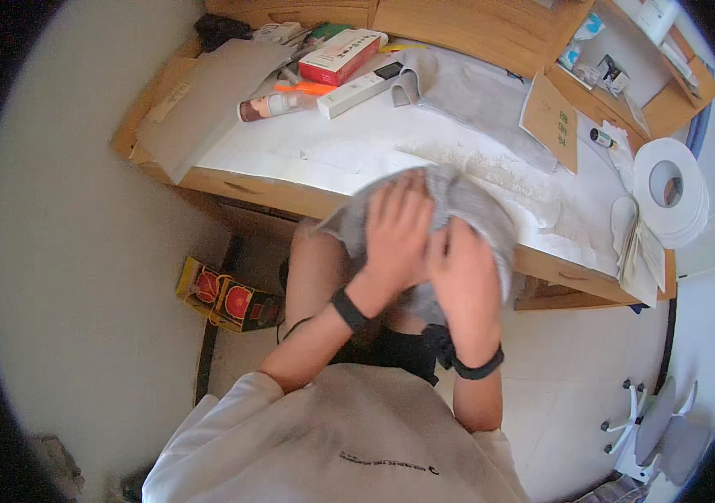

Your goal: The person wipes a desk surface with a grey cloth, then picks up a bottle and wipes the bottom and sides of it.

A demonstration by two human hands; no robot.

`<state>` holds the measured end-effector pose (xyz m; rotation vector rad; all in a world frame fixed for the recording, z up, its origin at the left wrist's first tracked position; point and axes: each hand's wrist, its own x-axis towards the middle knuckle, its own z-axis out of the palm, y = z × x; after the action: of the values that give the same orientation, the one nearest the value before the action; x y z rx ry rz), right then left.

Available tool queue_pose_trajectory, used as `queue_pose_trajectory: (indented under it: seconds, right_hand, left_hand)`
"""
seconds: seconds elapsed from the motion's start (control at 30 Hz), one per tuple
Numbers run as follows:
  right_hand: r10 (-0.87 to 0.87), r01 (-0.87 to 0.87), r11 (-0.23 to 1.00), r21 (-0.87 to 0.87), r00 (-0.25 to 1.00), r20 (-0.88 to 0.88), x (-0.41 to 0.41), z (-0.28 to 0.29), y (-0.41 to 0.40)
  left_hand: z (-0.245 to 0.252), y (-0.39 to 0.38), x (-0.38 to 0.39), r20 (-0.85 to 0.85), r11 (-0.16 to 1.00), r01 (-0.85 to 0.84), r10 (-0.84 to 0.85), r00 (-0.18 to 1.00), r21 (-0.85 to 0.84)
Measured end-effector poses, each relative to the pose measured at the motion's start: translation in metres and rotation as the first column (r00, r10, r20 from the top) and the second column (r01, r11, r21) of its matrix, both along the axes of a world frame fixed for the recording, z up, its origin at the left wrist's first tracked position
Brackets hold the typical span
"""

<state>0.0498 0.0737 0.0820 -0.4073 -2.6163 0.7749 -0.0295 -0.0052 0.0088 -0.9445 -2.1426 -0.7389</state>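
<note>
A bunched grey cloth (pixel 483 207) lies over my lap and reaches up to the front edge of the desk. My left hand (pixel 400 232) is on top of it, fingers pointing away from me and slightly blurred. Just to its right, my right hand (pixel 463 264) is bent over the same cloth, with its fingertips hidden among the folds. The hands are close together at the wrists' inner side. Whether either one grips the fabric cannot be made out. A second grey cloth (pixel 477 100) is spread across the back of the desk.
The wooden desk (pixel 269 187) holds a red and white box (pixel 341 55), a long white box (pixel 354 93), a bottle (pixel 269 105), a brown paper booklet (pixel 552 122) and a large paper roll (pixel 668 188). Beneath its left side is a patterned carton (pixel 231 298). A swivel chair (pixel 659 427) stands lower right.
</note>
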Motion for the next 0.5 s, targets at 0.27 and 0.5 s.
queue_pose_trajectory:
  seconds: [0.27,0.5]
  right_hand:
    - [-0.103,0.103,0.992,0.067,0.995,-0.009,0.011,-0.016,0.018]
    - [0.351,-0.255,0.879,0.404,0.918,-0.184,-0.056,-0.051,-0.052]
  left_hand:
    - [-0.001,0.019,0.007,-0.059,0.993,0.09,-0.094,0.994,-0.071]
    - [0.001,-0.089,-0.038,-0.064,0.978,-0.197,0.193,0.979,-0.073]
